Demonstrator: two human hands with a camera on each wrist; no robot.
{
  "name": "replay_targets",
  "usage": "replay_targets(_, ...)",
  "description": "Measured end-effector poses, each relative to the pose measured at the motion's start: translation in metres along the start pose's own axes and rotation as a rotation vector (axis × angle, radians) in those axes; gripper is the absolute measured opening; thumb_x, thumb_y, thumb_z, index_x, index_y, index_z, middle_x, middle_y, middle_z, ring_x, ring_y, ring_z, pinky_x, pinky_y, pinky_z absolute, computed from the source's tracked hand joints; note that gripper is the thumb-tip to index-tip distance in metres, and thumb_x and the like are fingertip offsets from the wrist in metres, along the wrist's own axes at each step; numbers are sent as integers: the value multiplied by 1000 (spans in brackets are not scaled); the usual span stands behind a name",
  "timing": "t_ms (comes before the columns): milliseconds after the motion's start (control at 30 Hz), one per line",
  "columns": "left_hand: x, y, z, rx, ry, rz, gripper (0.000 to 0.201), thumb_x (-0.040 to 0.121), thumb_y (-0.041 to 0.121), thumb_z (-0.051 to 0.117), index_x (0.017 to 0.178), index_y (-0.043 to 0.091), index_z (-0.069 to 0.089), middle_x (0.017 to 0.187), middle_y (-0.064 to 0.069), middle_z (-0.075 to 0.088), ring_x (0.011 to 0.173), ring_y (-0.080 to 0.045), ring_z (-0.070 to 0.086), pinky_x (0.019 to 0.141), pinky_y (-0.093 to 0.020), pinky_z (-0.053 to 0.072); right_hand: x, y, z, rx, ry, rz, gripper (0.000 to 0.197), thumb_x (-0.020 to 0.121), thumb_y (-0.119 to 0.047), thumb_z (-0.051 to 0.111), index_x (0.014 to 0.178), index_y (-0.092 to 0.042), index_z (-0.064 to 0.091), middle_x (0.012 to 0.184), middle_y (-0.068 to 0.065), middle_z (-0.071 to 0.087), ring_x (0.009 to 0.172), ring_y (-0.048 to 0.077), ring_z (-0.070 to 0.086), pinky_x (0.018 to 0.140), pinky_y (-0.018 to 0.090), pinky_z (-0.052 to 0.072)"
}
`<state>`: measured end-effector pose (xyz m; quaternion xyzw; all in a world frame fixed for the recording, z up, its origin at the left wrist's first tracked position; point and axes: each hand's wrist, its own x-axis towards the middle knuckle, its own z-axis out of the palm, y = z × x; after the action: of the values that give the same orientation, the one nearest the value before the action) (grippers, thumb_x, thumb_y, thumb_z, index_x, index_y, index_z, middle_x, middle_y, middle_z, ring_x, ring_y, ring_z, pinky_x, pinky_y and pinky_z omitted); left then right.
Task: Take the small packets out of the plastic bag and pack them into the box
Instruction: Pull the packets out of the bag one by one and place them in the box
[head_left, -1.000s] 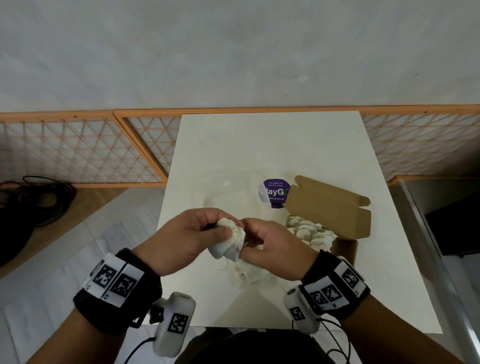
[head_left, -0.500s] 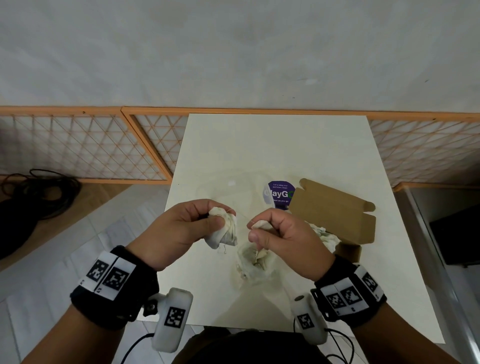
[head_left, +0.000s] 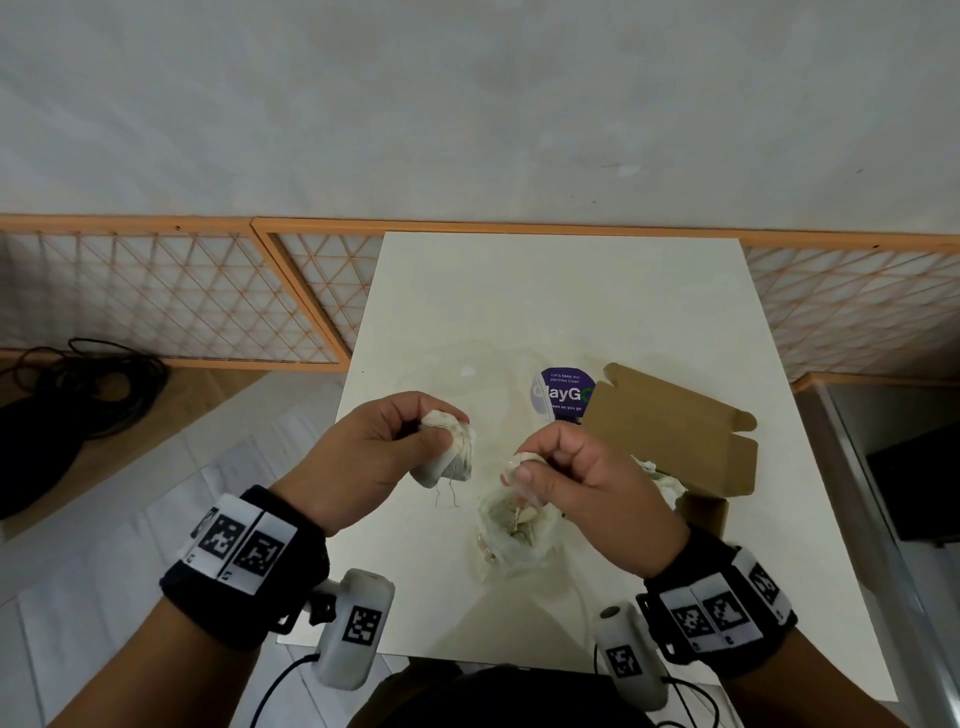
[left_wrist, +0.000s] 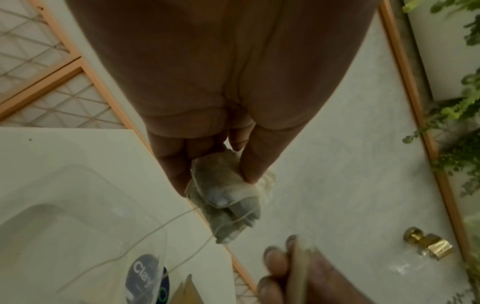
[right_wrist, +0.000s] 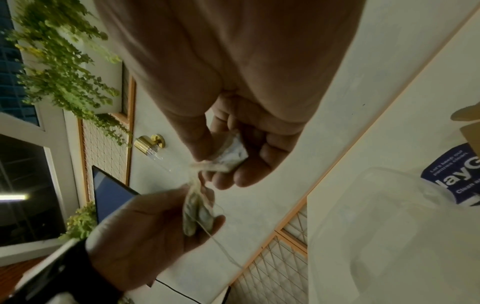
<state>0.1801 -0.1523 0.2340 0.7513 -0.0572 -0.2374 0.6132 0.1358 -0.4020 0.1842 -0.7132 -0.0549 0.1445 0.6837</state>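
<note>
Head view shows both hands raised over the near half of the white table (head_left: 561, 301). The left hand (head_left: 374, 457) pinches a small bunch of packets (head_left: 451, 456) between thumb and curled fingers, loose strings hanging below, most likely so the bunch keeps together while one is separated off. The right hand (head_left: 576, 488) pinches a single packet (head_left: 522, 464) between thumb and forefinger, its other fingers curled in; it sits just right of the bunch, with a clear gap between them. I judge this packet is headed for the box, since that hand is the nearer one to it.

Right under the right hand, the clear plastic bag (head_left: 511, 540) slumps on the table with more packets lying in it, so it sits within easy reach for the next pick. A purple label (head_left: 560, 392) lies on the table at the far side of the bag. The cardboard box (head_left: 701, 512) stands to the right of the hands with its lid flap (head_left: 670, 431) thrown back away from the person, which leaves the opening free; white packets (head_left: 667, 480) already lie inside, partly hidden by the right hand.

Left wrist view confirms the bunch (left_wrist: 226, 197) is squeezed between thumb and fingers, a thin string (left_wrist: 155, 230) trailing toward the bag. Right wrist view shows the single packet (right_wrist: 231, 153) nipped at the fingertips.
</note>
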Motion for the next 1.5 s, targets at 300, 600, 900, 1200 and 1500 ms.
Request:
replay_targets(300, 3, -6, 31, 145, -68, -40, 18, 100, 3, 59, 108, 15, 70, 64, 3, 70, 69, -26, 65, 69, -27, 54, 8, -32, -3, 316, -6, -133, 15, 93, -19, 68, 99, -8, 61, 125, 11, 74, 109, 25, 70, 93, 38, 55)
replay_targets(600, -1, -23, 30, 128, -3, -82, 20, 92, 12, 72, 111, 17, 71, 65, 1, 69, 60, -14, 61, 65, -27, 52, 27, -32, -14, 449, 348, -101, 27, 87, -22, 72, 113, -16, 68, 92, 8, 75, 97, 21, 72, 93, 43, 52)
replay_targets(900, 2, -20, 22, 39, 214, -41, 8, 98, 4, 66, 98, 11, 71, 71, -6, 76, 64, -17, 66, 68, -30, 54, 36, -8, -13, 290, 589, -100, 5, 100, -9, 67, 100, -14, 67, 88, -2, 78, 77, 6, 67, 71, 21, 52)
replay_targets(1200, 11, -29, 18, 20, 441, -76, 6, 96, 11, 70, 102, 10, 71, 78, -5, 72, 57, -5, 62, 61, -14, 51, 41, -8, -14, 240, 695, -178, 11, 103, -9, 62, 96, -17, 60, 70, -11, 67, 63, 4, 57, 61, 21, 50)
replay_targets(1500, 12, -7, 32, -506, 117, -64, 10, 99, -2, 60, 96, 7, 62, 82, -19, 62, 86, -30, 64, 75, -35, 60, 37, -1, 18, 52, 495, -77, 13, 99, -19, 70, 99, -9, 61, 91, 19, 68, 79, 13, 62, 73, 28, 53)
